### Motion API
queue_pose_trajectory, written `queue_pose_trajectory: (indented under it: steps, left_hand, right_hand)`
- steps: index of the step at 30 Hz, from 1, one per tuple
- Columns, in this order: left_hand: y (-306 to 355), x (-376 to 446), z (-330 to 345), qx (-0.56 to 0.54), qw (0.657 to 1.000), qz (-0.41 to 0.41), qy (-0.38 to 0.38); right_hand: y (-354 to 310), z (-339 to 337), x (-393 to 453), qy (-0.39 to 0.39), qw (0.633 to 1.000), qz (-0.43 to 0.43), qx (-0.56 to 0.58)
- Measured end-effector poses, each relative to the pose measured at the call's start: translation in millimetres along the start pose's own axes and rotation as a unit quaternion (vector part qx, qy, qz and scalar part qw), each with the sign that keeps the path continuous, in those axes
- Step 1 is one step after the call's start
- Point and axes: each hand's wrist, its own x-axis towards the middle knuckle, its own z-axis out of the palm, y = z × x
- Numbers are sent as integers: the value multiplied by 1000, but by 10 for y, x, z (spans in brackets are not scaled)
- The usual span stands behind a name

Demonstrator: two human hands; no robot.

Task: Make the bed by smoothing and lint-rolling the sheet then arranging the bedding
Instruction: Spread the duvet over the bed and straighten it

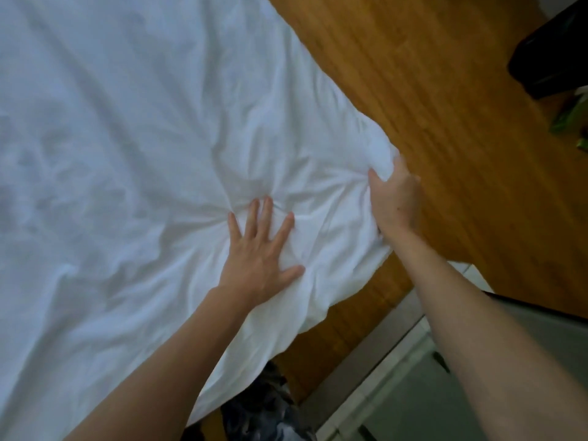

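1. Currently the white sheet (127,154) covers the bed; its corner lies right, at the wood floor (413,74).
2. Left hand (261,253) flat, fingers spread, pressing creased cloth.
3. Right hand (394,198) pinches the corner edge, so it is nearer.
4. Open room: outward over the floor; smoothing runs left.
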Motion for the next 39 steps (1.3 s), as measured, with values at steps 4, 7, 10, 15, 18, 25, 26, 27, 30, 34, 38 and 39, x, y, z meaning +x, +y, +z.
queue_pose_trajectory:
  steps: [4,7,10,15,18,25,26,27,30,34,38,39]
  left_hand:
    - [145,-36,51,-18,995,57,75]
    - [344,-93,210,3,988,125,86]
    - [592,-181,355,90,966,244,2]
    - [643,-442,446,93,928,349,-96]
    - [277,-763,366,3,954,297,37]
    - [-2283,-2204,470,12,981,-135,141]
    - [-2644,-2560,561,21,976,-169,133]
    - [-2950,-2939,671,26,972,-194,127]
    - [-3602,-4146,1076,13,948,-295,122]
    - [-4100,-5805,1625,-31,918,-370,136]
    - [-4574,-7306,2125,-58,885,-447,116]
    - [-4694,-7659,2236,-58,878,-463,105]
  right_hand:
    - [280,-338,-10,44,981,-122,-145]
    - [318,-180,-3,7,978,-36,-204]
    - [93,46,-86,14,986,6,-169]
    - [-231,442,-589,-83,958,-250,-111]
    - [-233,598,-896,-121,966,-171,-152]
    - [-1473,1223,-2229,-181,931,-291,-121]
    - [-1687,1384,-2557,-187,919,-325,-119]
    - [-1892,1544,-2930,-195,906,-358,-117]
    - [-2425,2011,-4234,-199,864,-449,-109]
    - [-2887,2451,-6114,-233,804,-539,-94]
    - [-3221,2688,-7577,-286,743,-595,-114]
    - [-3305,2733,-7838,-297,731,-602,-123]
